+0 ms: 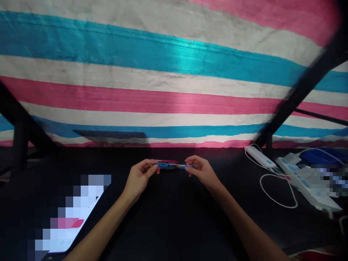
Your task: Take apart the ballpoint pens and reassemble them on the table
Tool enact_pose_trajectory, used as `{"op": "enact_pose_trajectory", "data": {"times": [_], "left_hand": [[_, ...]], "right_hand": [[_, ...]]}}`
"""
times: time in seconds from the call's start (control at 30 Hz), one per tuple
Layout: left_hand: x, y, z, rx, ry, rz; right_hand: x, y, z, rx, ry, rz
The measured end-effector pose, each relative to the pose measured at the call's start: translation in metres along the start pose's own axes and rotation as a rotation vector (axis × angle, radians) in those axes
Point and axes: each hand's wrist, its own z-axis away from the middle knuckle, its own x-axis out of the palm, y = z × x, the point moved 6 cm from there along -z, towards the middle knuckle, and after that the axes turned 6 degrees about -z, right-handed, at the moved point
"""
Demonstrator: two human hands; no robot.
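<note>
A slim pen with a clear barrel and blue ends [174, 165] lies level between my two hands, just above the dark table. My left hand [140, 176] pinches its blue clip end between thumb and fingers. At the opposite end, the fingers of my right hand [203, 173] close on the blue tip; the exact grip there is partly hidden. Just behind it is a red pen [170, 161]. Some darker pens [170, 168] lie close by, partly covered by the held pen and my fingers.
On the left stands a lit screen [78, 221], partly pixelated. To the right are a white power strip [307, 183], a white power bank [260, 157], looping cables and a blue item [320, 156]. Striped sheeting [163, 101] and dark frame bars [296, 94] rise behind the black table [168, 217].
</note>
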Motion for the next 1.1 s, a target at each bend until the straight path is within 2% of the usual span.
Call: {"op": "enact_pose_trajectory", "data": {"times": [0.2, 0.4, 0.57, 0.67, 0.77, 0.97, 1.1], "left_hand": [[0.004, 0.002, 0.002, -0.012, -0.019, -0.01], [0.007, 0.002, 0.002, -0.032, -0.034, 0.014], [0.007, 0.001, 0.002, -0.04, -0.033, 0.035], [0.006, 0.0, 0.001, -0.038, -0.027, 0.042], [0.007, -0.001, 0.0, -0.043, -0.031, 0.047], [0.008, -0.004, 0.0, -0.048, -0.031, 0.063], [0.006, -0.004, 0.001, -0.054, -0.018, 0.069]], "right_hand": [[0.005, 0.01, 0.003, 0.127, 0.043, 0.041], [0.006, 0.006, 0.003, 0.089, -0.019, 0.035], [0.006, 0.015, 0.002, 0.173, 0.005, 0.165], [0.003, 0.008, 0.001, 0.094, 0.03, 0.104], [0.008, 0.0, 0.002, 0.025, -0.06, -0.002], [0.01, 0.001, 0.006, 0.113, -0.029, -0.026], [0.015, -0.005, 0.008, 0.102, -0.131, -0.079]]}}
